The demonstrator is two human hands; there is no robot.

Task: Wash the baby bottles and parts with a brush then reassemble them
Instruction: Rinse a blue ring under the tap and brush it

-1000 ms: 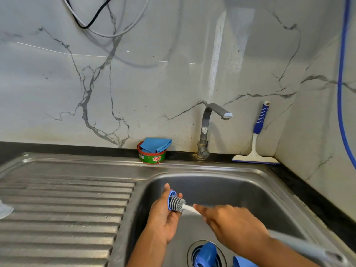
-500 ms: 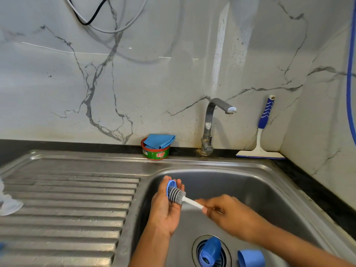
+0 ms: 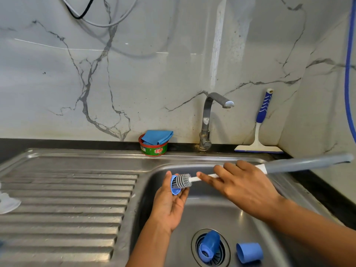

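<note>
Steel sink (image 3: 212, 166) set in a dark counter under grey-veined marble wall; ribbed drainboard (image 3: 67, 199) lies left of the fingers, a clear part at its left edge. Left hand (image 3: 169, 205) cups a small blue ring (image 3: 174, 187) in loosely curled fingers over the basin's left wall, the brush (image 3: 183, 181) head pressed into it; right hand (image 3: 240, 187) closed on the white shaft, grey handle reaching past the right rim. Below the hands, a blue bottle part (image 3: 210, 245) sits on the drain, a blue cap (image 3: 249, 252) beside it; soap tub (image 3: 153, 147), tap (image 3: 208, 120) and squeegee (image 3: 259, 135) stand behind.

"Exo" in white-on-red lettering on green tub (image 3: 154, 149) behind sink.
</note>
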